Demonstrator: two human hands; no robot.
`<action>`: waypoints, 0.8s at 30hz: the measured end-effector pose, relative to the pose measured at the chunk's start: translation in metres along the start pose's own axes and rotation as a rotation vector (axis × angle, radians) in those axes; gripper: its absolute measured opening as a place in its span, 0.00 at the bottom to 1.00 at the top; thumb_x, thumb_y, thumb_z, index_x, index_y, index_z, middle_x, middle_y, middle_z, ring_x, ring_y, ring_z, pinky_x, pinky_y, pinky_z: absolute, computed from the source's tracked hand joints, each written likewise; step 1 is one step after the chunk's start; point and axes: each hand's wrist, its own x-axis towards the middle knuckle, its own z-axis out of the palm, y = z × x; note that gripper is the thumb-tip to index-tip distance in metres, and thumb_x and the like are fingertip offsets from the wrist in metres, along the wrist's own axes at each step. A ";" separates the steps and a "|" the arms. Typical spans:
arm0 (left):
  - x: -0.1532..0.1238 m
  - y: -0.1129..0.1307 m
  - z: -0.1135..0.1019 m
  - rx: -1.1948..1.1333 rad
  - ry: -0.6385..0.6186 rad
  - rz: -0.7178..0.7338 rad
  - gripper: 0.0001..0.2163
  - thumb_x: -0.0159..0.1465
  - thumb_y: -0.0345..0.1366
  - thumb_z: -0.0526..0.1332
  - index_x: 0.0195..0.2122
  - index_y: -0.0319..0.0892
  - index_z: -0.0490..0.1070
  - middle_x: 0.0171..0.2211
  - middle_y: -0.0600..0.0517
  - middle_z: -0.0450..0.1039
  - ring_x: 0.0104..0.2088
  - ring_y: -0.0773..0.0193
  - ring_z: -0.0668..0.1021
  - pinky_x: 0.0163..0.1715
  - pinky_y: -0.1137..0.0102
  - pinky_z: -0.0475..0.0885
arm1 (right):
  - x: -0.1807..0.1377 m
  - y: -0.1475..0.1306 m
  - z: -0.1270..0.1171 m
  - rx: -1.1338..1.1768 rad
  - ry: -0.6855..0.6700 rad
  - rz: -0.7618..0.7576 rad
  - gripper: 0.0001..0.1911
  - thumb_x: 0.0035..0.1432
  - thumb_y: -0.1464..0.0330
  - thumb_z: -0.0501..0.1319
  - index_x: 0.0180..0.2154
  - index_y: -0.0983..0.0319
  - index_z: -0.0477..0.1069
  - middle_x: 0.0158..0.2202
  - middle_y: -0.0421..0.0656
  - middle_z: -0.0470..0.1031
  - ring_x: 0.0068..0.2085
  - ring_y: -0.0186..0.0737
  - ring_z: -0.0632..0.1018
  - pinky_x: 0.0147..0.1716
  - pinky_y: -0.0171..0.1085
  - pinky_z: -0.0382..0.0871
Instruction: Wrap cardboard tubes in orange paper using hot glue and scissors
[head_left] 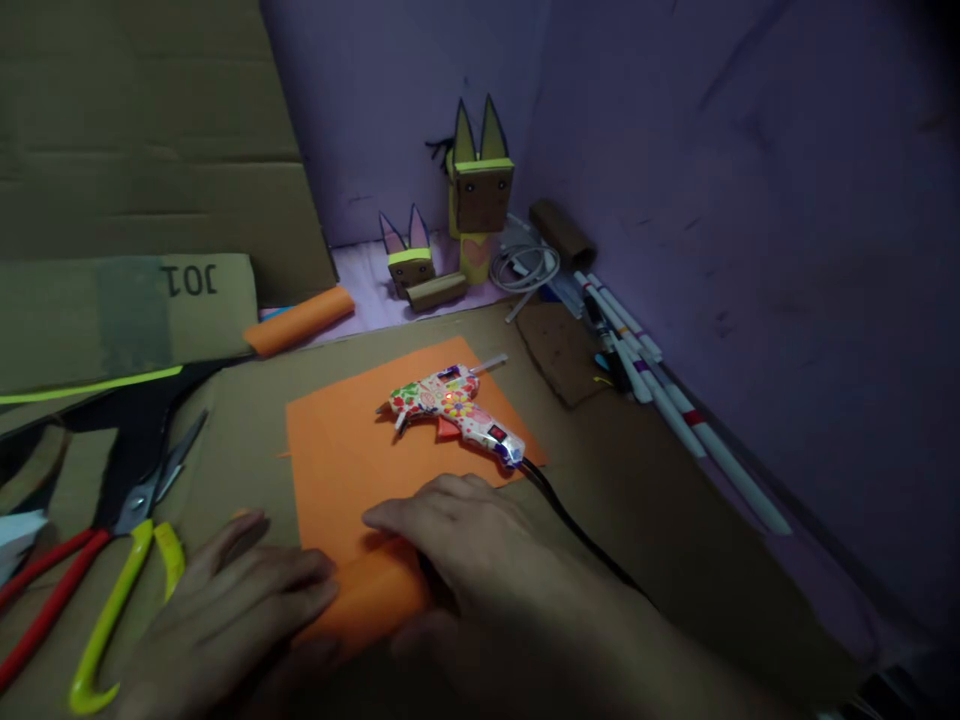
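Purple walls (675, 200) back an orange roll (375, 596) slanting between left hand (244, 605), pinching one end, and right hand (480, 545), arched over the other, closure unclear.

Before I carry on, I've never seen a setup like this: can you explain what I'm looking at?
There's no machine here: one picture, from a camera on a person's head, looking forward and down at their own bare hands. The left hand and right hand rest on a curled piece of orange paper; whether they grip it, I can't tell. Beyond them, a flower-patterned glue gun lies on a flat orange sheet, unheld, over cardboard. A yellow handle is at the picture's left, white pens at its right, and two eared figures, one large, one small, stand at the back.
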 end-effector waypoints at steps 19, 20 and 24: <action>0.013 0.029 -0.009 -0.046 0.030 0.054 0.09 0.58 0.37 0.60 0.41 0.46 0.69 0.35 0.53 0.78 0.35 0.61 0.76 0.58 0.55 0.53 | -0.005 0.004 0.016 -0.018 -0.017 0.067 0.19 0.49 0.71 0.64 0.46 0.56 0.69 0.38 0.42 0.74 0.42 0.44 0.72 0.39 0.40 0.65; 0.013 0.030 -0.008 -0.057 0.031 0.049 0.09 0.59 0.38 0.60 0.40 0.47 0.69 0.35 0.54 0.78 0.35 0.61 0.76 0.58 0.55 0.54 | -0.006 0.004 0.016 -0.018 -0.022 0.072 0.20 0.49 0.71 0.65 0.46 0.56 0.69 0.38 0.42 0.74 0.42 0.44 0.72 0.40 0.40 0.65; 0.014 0.029 -0.014 -0.132 0.053 0.021 0.11 0.59 0.43 0.60 0.42 0.47 0.69 0.34 0.55 0.77 0.36 0.61 0.76 0.59 0.54 0.51 | -0.006 0.002 0.014 -0.007 -0.016 0.039 0.20 0.49 0.72 0.65 0.45 0.55 0.69 0.38 0.40 0.74 0.42 0.42 0.71 0.41 0.39 0.64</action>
